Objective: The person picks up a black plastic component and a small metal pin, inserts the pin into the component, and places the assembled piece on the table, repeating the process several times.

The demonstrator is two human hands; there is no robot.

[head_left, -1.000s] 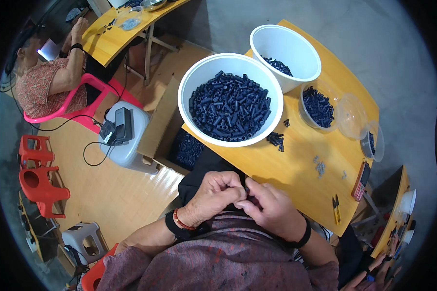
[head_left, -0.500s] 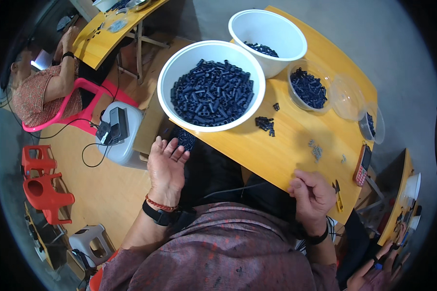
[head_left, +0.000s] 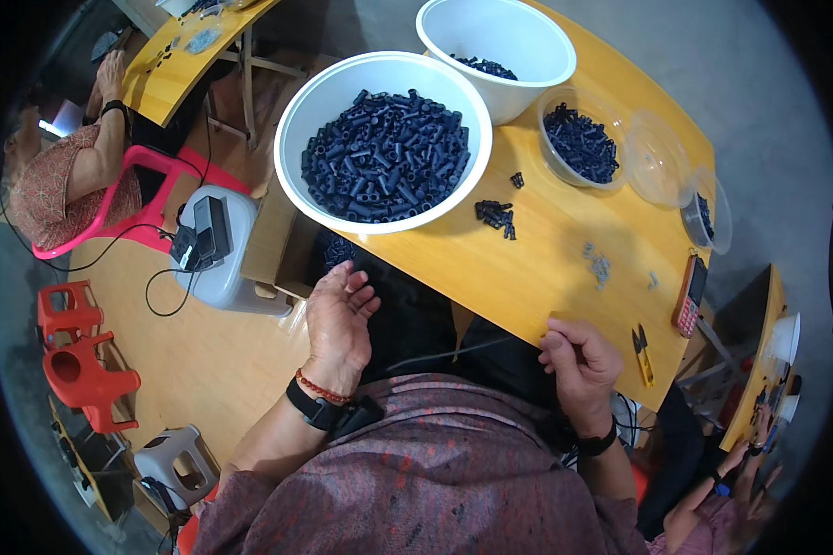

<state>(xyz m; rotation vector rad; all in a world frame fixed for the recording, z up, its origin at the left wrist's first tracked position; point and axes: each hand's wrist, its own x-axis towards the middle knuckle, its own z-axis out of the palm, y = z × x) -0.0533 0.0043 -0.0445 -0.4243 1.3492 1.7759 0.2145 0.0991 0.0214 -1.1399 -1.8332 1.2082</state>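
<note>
My left hand (head_left: 339,324) is held palm up beside the table's near left edge, fingers apart and slightly curled, with nothing in it. Behind it, an open cardboard box (head_left: 267,242) holds small black pieces (head_left: 338,250). My right hand (head_left: 581,367) is at the table's near edge, thumb and forefinger pressed together; whatever they may hold is too small to make out. A small cluster of grey pieces (head_left: 598,268) lies on the table beyond it. Yellow-handled snips (head_left: 643,356) lie to its right. Short black tubes (head_left: 386,157) fill a large white bowl (head_left: 292,120) at the table's left.
Behind stands a second white bowl (head_left: 514,37). A clear tub (head_left: 548,153) of black pieces, a clear lid (head_left: 659,153) and a tilted clear container (head_left: 724,222) follow rightward. Loose black tubes (head_left: 497,216) lie mid-table. A red phone (head_left: 690,296) sits at the right edge. Another person (head_left: 74,180) sits far left.
My left hand has moved a little to the right, away from the cardboard box, and turned slightly inward. My right hand has shifted slightly left, its fingers still pinched. The whole view has shifted a little.
</note>
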